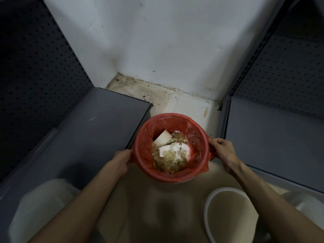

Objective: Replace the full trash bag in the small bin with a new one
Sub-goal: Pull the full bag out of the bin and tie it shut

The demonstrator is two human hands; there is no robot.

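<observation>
A small round bin stands on the floor between two shelf units, lined with a red trash bag (175, 120) folded over its rim. Only a pale sliver of the bin's rim (182, 181) shows at the near side. The bag holds crumpled white paper and clear plastic waste (171, 151). My left hand (121, 160) grips the bag's folded edge on the bin's left side. My right hand (222, 149) pinches the bag's edge on the right side, where a red flap hangs down.
Dark grey metal shelves (98, 123) flank the bin on the left and on the right (273, 130), with perforated back panels. A white wall (157, 41) is behind. An unlined white bin (208, 207) stands at the lower right. White bags (35, 207) lie at the lower left.
</observation>
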